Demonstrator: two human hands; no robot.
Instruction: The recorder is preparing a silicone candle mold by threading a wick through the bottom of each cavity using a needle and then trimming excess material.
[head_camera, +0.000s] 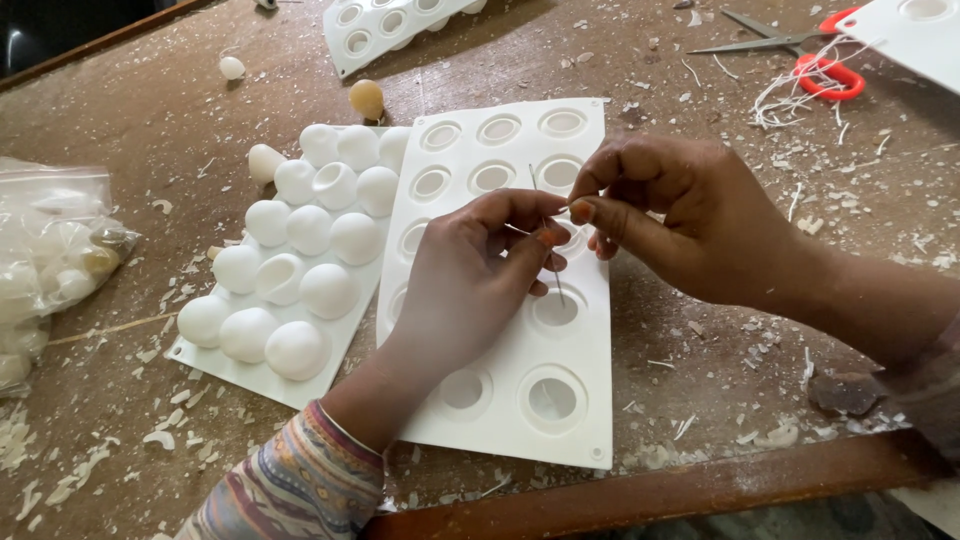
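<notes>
My left hand (478, 280) and my right hand (680, 215) meet above a white silicone mould (580, 400) with round cavities. Between the fingertips of both hands I pinch a thin needle (545, 232) that points up and down, with a fine white thread at it. The thumbs and forefingers are closed on it. Left of this mould lies a second white mould (300, 290), turned dome side up, with two domes dented in.
A clear bag of pale balls (50, 260) lies at the left edge. Red-handled scissors (800, 50) and loose white threads are at the back right. Two more white moulds (390, 25) sit at the far edge. A tan ball (366, 98) and wax flakes litter the wooden table.
</notes>
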